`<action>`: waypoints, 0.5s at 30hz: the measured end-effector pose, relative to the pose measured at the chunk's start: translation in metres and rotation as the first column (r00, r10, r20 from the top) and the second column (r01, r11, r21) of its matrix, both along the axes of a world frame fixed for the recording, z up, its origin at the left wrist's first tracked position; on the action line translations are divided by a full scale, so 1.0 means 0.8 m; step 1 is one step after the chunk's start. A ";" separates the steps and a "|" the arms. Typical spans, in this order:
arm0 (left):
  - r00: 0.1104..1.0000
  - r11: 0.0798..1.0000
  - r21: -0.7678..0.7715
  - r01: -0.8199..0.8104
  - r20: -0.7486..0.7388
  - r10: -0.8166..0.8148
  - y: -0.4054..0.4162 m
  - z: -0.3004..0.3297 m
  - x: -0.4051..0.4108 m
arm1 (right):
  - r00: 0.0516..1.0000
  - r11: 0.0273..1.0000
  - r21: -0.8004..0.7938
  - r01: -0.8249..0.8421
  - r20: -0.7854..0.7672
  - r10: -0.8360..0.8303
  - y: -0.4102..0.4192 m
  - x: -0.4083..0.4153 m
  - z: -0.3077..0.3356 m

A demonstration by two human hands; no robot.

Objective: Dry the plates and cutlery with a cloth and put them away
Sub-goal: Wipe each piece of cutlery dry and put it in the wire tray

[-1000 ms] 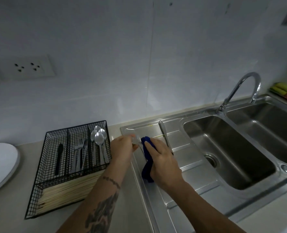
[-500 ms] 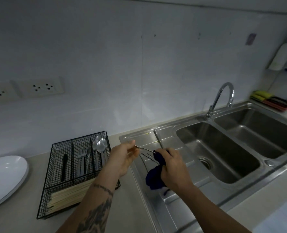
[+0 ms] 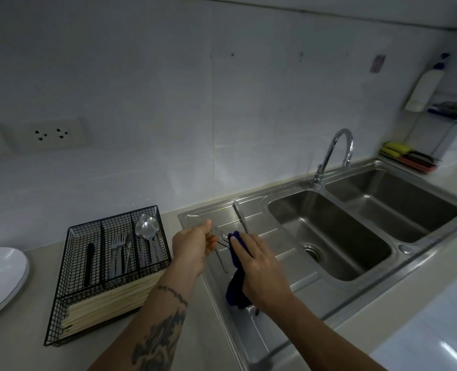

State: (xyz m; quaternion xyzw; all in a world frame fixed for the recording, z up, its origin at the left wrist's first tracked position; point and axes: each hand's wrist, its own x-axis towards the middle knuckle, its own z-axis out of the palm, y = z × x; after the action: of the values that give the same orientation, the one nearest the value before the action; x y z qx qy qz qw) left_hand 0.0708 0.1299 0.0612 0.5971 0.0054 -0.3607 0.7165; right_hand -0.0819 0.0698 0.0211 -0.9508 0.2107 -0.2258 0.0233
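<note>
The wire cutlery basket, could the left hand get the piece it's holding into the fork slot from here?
Probably yes. The left hand pinches the cutlery right beside the wire cutlery basket, whose top is open. Only the blue cloth, gripped by the right hand, wraps its far end.

You have two hands in view, the left hand (image 3: 193,243) and the right hand (image 3: 259,266), with one blue cloth (image 3: 236,279) between them. One piece of cutlery (image 3: 219,235) sits in your left hand; its kind is too blurred to tell. One knife (image 3: 240,215) lies on the drainboard. You have one wire caddy (image 3: 107,274) holding two spoons (image 3: 147,229), at least two forks (image 3: 118,243), one dark-handled utensil (image 3: 90,259) and one bundle of chopsticks (image 3: 109,303), too many to count. At least two white plates (image 3: 0,279) are stacked at the left. The sink (image 3: 329,236) has two basins and one tap (image 3: 337,151). You can count two wall sockets (image 3: 48,133), one bottle (image 3: 425,84) and one pile of sponges (image 3: 406,155).
</note>
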 end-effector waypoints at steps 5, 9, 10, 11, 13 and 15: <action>0.997 1.000 0.026 0.010 -0.079 -0.008 0.012 -0.001 0.015 | 0.999 0.998 0.042 0.037 0.025 -0.038 -0.009 -0.015 0.001; 0.993 0.999 0.022 0.043 -0.112 -0.040 0.005 0.009 0.015 | 0.999 1.000 0.017 0.022 0.032 -0.023 -0.009 0.002 0.008; 0.992 0.998 0.019 0.053 -0.118 -0.050 0.004 0.012 0.019 | 0.999 0.999 0.048 0.024 0.026 -0.025 -0.013 0.001 0.006; 0.992 0.998 0.019 0.051 -0.118 -0.049 0.003 0.014 0.023 | 0.999 0.995 0.098 0.025 0.028 -0.028 -0.017 -0.002 0.004; 0.994 1.000 0.018 0.013 -0.112 -0.011 0.002 0.015 0.032 | 0.998 0.980 0.197 0.029 0.047 -0.039 -0.022 -0.009 -0.004; 0.994 1.000 0.000 -0.023 -0.111 0.023 -0.001 0.013 0.033 | 0.996 0.973 0.229 0.028 0.075 -0.047 -0.019 -0.008 -0.010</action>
State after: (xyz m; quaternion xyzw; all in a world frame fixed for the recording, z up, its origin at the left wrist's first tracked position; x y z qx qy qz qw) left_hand 0.0973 0.1289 0.0716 0.5757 0.0518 -0.3849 0.7196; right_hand -0.0886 0.0545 0.0135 -0.9280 0.2519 -0.2384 0.1361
